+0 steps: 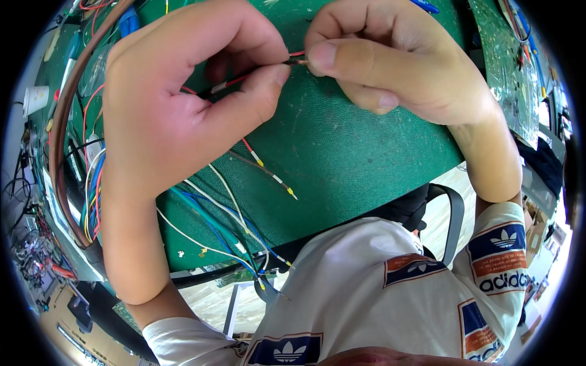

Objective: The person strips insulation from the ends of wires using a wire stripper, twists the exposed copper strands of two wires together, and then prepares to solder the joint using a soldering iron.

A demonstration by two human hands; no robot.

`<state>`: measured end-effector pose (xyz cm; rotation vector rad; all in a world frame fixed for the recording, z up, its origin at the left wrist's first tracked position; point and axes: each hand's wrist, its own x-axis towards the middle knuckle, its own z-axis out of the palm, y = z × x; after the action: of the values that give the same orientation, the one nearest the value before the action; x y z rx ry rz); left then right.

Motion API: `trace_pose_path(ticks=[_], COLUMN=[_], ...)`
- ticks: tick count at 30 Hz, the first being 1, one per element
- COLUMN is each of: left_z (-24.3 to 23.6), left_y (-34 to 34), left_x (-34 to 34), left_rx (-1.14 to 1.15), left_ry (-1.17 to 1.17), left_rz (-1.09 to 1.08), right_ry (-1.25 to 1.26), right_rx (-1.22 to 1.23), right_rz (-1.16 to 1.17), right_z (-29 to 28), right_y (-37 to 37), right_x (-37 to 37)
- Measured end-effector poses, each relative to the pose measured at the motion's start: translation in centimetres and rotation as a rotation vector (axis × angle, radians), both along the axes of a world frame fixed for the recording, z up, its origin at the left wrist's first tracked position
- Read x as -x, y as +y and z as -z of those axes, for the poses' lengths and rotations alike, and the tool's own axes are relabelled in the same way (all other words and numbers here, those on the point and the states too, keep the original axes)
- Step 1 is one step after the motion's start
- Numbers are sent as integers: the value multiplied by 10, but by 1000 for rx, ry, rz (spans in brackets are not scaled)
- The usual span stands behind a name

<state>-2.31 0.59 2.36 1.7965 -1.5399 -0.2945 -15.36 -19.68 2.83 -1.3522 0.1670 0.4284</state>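
Right of the thick, round brown cable [59, 131]: one thin dark wire with copper-coloured end [298, 62].
Your left grip [165, 104] pinches this wire, your right grip [397, 58] pinches at its end, probably so that a thing so thin stays steady above the green leather-like surface [342, 146].

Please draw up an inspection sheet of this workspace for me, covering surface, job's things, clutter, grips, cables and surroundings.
Surface: green table, with small specks and marks.
Job's things: red wire and dark wire between the grips; how they join is hidden.
Clutter: white cup at the left; blue item at the top right, cut off.
Grips: left grip and right grip both pinched on the wires.
Cables: thick brown cable curving along the left; loose wires, some with yellow tips, some past the near edge.
Surroundings: black chair, pale floor.
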Motion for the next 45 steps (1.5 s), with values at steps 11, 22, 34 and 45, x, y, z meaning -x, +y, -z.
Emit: trace_pose_path(ticks=[11,22,34,45], left_z=[0,-4,-6,-16], left_y=[5,6,-8,2], left_x=[-6,-12,7,2], left_rx=[-121,-162,216,-103], left_ry=[394,676,-405,579], left_rz=[-17,-12,82,-52], right_ry=[-1301,-1512,-195,-1159], right_rx=[885,1110,-211,936], right_rz=[107,224,74,208], right_z=[33,47,31,22], right_y=[3,-5,3,4], right_x=[-8,-13,4,0])
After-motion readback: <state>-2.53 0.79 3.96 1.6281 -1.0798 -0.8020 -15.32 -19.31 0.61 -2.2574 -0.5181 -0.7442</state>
